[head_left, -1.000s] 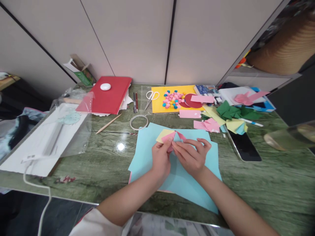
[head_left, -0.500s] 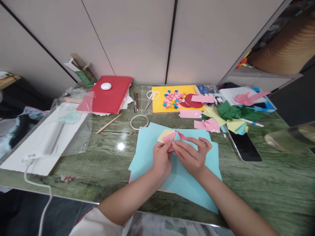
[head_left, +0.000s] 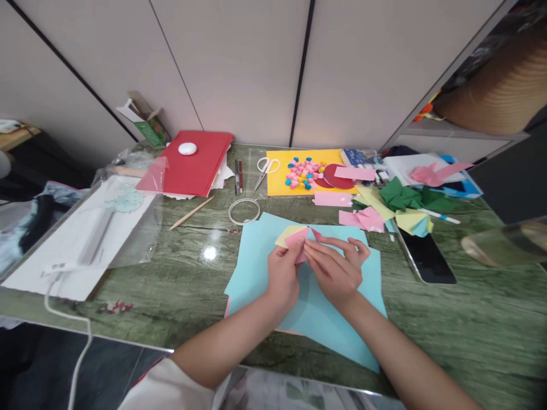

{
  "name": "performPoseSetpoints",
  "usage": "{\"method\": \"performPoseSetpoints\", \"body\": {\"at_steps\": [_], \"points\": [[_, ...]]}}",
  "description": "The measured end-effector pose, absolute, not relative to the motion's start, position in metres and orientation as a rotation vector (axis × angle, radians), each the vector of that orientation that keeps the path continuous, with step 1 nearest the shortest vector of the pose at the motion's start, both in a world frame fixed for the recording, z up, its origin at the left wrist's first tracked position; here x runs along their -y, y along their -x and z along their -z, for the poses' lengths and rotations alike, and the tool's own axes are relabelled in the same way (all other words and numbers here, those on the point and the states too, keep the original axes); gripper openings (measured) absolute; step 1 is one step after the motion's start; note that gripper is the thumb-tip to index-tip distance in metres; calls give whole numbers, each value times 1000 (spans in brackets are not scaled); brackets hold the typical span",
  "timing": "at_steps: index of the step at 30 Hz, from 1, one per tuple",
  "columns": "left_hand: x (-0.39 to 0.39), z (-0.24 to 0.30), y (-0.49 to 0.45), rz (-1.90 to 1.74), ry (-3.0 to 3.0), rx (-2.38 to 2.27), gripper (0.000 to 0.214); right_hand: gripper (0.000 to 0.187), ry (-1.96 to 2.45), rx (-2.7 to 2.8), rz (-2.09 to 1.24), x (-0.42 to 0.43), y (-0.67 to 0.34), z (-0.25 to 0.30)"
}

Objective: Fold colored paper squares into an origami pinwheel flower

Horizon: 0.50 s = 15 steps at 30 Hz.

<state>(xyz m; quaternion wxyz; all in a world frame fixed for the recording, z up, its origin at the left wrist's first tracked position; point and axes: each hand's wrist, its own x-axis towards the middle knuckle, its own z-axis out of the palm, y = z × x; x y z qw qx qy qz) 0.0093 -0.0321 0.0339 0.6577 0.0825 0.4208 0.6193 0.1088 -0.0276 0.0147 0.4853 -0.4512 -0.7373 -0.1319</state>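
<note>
Between my hands is a small folded paper piece [head_left: 296, 234], pink with a yellow part at its left. My left hand [head_left: 284, 270] pinches it from the left, thumb on top. With thumb and fingertips together, my right hand [head_left: 337, 267] grips its right side, where a darker pink point sticks up; the other fingers are half raised. My fingers hide the lower part of the folds. Beneath both hands lie light blue paper sheets [head_left: 260, 256], with a pink edge showing at the lower left.
Scissors [head_left: 267, 166], a tape roll [head_left: 244, 211] and a wooden stick [head_left: 191, 213] lie behind. Small paper balls [head_left: 304, 172] rest on a yellow sheet [head_left: 273, 185]. Rightward are green folded papers [head_left: 399, 195] and a phone [head_left: 429, 256]. A red folder [head_left: 188, 173] lies back left.
The whole view has shifted slightly. My hands keep the same pinch on the folded paper, with the right fingers moved only a little.
</note>
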Motion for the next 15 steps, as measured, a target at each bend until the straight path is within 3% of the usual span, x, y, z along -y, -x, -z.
{"method": "performPoseSetpoints", "body": {"at_steps": [9, 15], "points": [[29, -35, -4, -1392, -95, -900, 35, 20, 1073, 1932, 454, 27, -103, -16], [26, -36, 3, -1371, -17, -875, 27, 22, 976, 2033, 301, 29, -101, -11]]}}
